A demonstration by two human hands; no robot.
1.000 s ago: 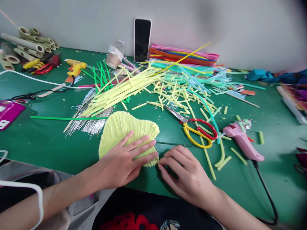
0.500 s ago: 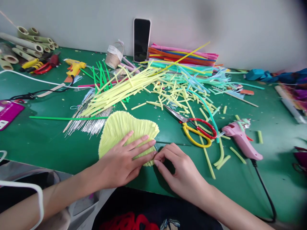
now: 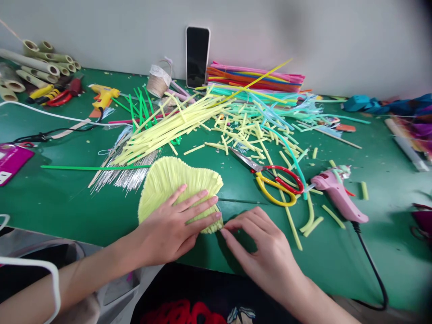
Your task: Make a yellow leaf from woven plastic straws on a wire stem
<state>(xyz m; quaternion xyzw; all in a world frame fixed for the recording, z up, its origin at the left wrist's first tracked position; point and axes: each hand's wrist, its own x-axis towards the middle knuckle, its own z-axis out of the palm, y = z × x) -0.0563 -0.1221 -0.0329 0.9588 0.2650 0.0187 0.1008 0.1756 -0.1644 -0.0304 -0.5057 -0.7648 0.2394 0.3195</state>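
Observation:
A pale yellow pleated piece [image 3: 168, 180], shaped like a leaf or petal and made of pipe-cleaner strips, lies flat at the front of the green table. My left hand [image 3: 178, 225] rests on it with the fingers spread. Just past its right edge, the thumb and forefinger of my right hand [image 3: 259, 247] are pinched together at the rim. Whatever they pinch is too small to make out. A thin dark stem or wire [image 3: 241, 200] runs out to the right from the piece.
Open scissors [image 3: 275, 177] lie right of the piece, with a pink glue gun [image 3: 339, 191] beyond. Pale yellow strips [image 3: 175, 123] and cut bits are heaped behind. A phone [image 3: 197, 56] leans on the wall. A yellow glue gun [image 3: 104, 95] and bamboo tubes [image 3: 40, 72] sit left.
My right hand has shifted slightly right and down, away from the edge of the yellow piece, fingers still pinched. My left hand stays in place on the piece.

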